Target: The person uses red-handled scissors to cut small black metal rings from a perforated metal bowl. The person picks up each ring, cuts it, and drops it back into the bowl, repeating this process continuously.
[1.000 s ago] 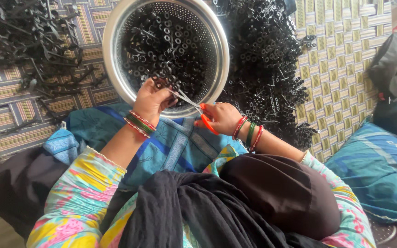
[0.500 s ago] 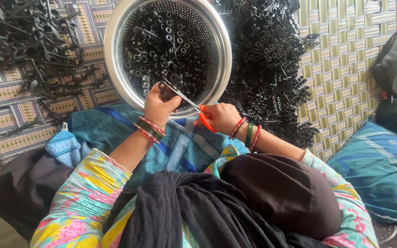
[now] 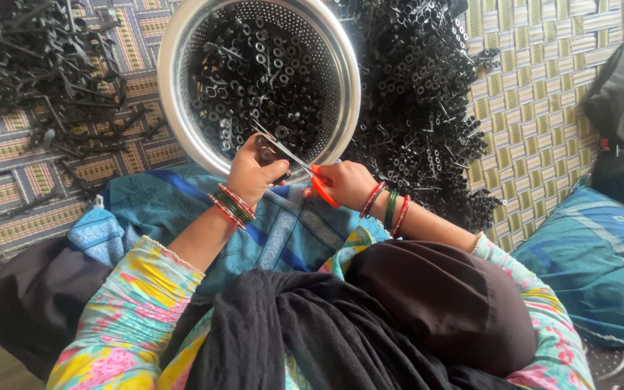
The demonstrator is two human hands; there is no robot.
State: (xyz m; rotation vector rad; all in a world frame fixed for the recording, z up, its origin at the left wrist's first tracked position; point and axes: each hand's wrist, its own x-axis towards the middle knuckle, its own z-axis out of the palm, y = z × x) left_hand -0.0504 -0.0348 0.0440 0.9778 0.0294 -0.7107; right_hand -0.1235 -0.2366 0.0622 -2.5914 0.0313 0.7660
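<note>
A small black plastic piece (image 3: 267,150) is pinched in the closed fingers of the left hand (image 3: 253,172) at the lower rim of the perforated steel colander (image 3: 175,123), in the upper middle of the frame. Orange-handled scissors (image 3: 299,165) are gripped by the curled right hand (image 3: 347,184), their blades laid against the piece. Heaps of black plastic parts (image 3: 420,108) are seen right of the colander, on the woven mat (image 3: 536,108).
</note>
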